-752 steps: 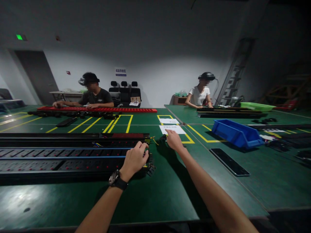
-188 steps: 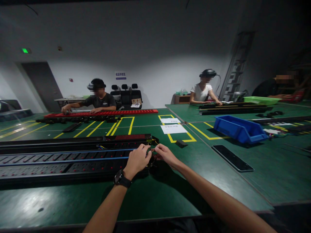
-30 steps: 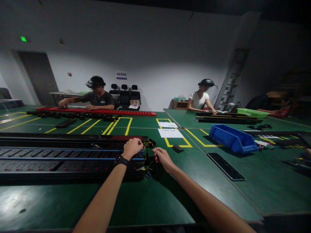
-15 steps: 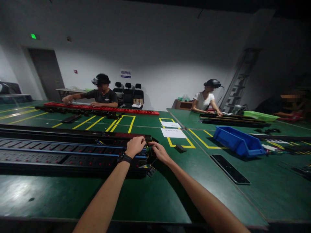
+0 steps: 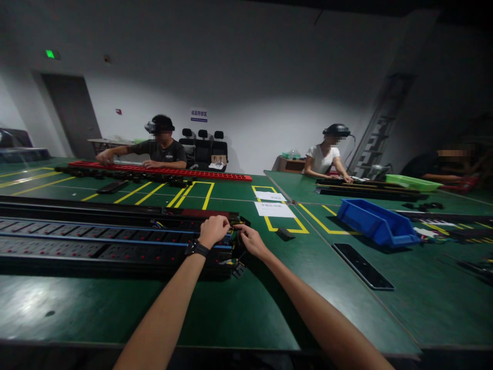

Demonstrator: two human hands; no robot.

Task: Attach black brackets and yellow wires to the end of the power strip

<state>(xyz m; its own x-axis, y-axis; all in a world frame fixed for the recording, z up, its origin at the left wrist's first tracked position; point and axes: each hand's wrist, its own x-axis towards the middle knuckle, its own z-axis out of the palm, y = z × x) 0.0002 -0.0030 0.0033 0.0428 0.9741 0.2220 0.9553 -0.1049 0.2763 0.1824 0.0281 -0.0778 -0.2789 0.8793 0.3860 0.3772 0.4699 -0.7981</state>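
The left hand, wearing a black watch, bends over the ends of long black socket strips lying on the green tabletop; the right hand is just beside it. Both hands' fingers are curled, though I can't tell what they grasp. Wires poke out nearby. A phone and blue bin sit farther right.

On the bench, I see power strips stretching left from my fingers, a phone to the fingers' right with a bin behind it, paper sheets beyond the fingers, and a frame farther back, left.
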